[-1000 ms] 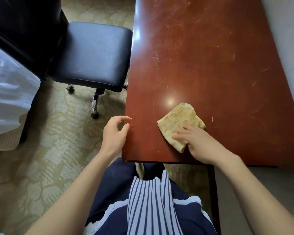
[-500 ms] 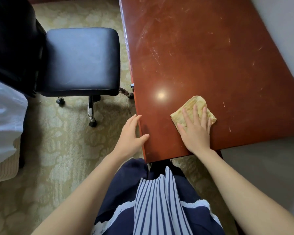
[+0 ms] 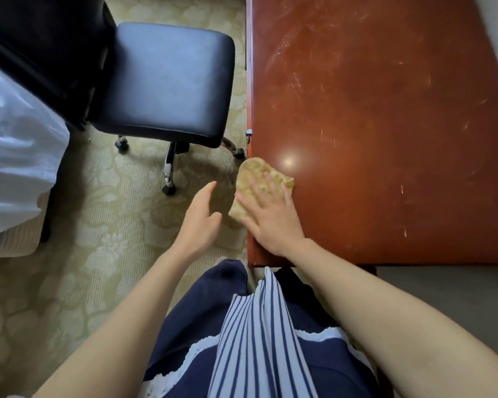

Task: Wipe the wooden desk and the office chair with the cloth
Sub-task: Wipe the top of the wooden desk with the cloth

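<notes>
The yellowish cloth [image 3: 252, 172] is being pressed flat at the left edge of the wooden worktop [image 3: 371, 124], near its close corner, with part of the cloth overhanging that edge. It is being held down by the right hand [image 3: 272, 218], whose fingers [image 3: 255, 192] are being kept straight and spread apart on top of it, not curled round it. The left hand [image 3: 200, 218] is being held in the air just beside the cloth, off the worktop and above the patterned carpet [image 3: 98, 231]. Its fingers are being kept relaxed and nearly straight, and nothing is being gripped. The black office chair [image 3: 167, 81] is standing on the carpet left of the worktop, apart from both hands. White bedding [image 3: 15, 156] is showing at the far left.
</notes>
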### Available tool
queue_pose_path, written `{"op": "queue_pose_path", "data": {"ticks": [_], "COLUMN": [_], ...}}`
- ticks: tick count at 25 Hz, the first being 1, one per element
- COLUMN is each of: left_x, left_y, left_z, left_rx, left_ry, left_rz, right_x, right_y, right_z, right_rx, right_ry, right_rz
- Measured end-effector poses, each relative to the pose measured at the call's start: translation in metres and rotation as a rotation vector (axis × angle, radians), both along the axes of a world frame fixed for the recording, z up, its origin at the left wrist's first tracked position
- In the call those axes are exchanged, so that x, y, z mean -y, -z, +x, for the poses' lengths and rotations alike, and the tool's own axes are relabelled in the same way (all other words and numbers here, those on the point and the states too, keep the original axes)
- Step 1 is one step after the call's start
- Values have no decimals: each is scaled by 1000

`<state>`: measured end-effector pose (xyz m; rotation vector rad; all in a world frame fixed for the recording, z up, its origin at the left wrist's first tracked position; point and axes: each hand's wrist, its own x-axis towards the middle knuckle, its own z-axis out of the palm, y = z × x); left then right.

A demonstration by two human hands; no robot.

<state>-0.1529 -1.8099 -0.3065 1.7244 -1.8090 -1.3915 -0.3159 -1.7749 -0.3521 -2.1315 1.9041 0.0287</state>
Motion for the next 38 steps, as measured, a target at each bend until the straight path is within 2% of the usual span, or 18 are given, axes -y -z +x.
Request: {"op": "queue_pose_path", "data": {"ticks": [6,10,19,24,27,29,34,38], "left_x": [-30,-62,-114,-119,-115,-113,-103,-92], "left_y": [0,2,25,30,26,22,13,3], "left_z": [-36,-66,-130,-132,-128,-126,-117,-112], "left_rx": [-47,41,523,700,754,778,817,770], "left_ry": [-155,-101,126,190,259,286,382,364], "left_rz": [-13,-48,-143,-137,-120,-103,-81,-86], "right_x": [-52,-81,-174,-156,-115,-84,-40,-51], "right_y": [5,4,-2,-8,-9,-9,-9,-6], "right_z": [-45,-98,-226,-266,-266,-254,-192,-142], "right_rx": [-27,-54,5,-28,-30,-19,15,2], "right_ry": [-375,-364,192,450,564,560,391,177], "right_rz": [-57,-57,-50,33,115,176,214,99]}}
